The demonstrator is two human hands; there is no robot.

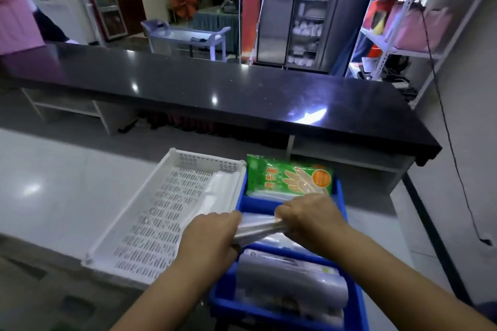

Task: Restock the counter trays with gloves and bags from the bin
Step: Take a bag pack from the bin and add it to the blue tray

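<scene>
Both hands hold one bundle of clear plastic bags (256, 228) over the blue tray (339, 197). My left hand (212, 234) grips its left end and my right hand (306, 216) grips its right end. A green pack of gloves (285, 176) stands at the far end of the blue tray. More clear packs (290, 279) fill the near blue compartment. To the left lies a white slotted tray (150, 217) with a white folded bag stack (217, 193) along its right side.
A long black counter (215, 88) runs across behind the trays. A white cart (188, 37) and a steel cabinet (295, 21) stand beyond it. Metal shelving (403, 21) with pink bags is at the right; a black cable (446, 129) hangs down the wall.
</scene>
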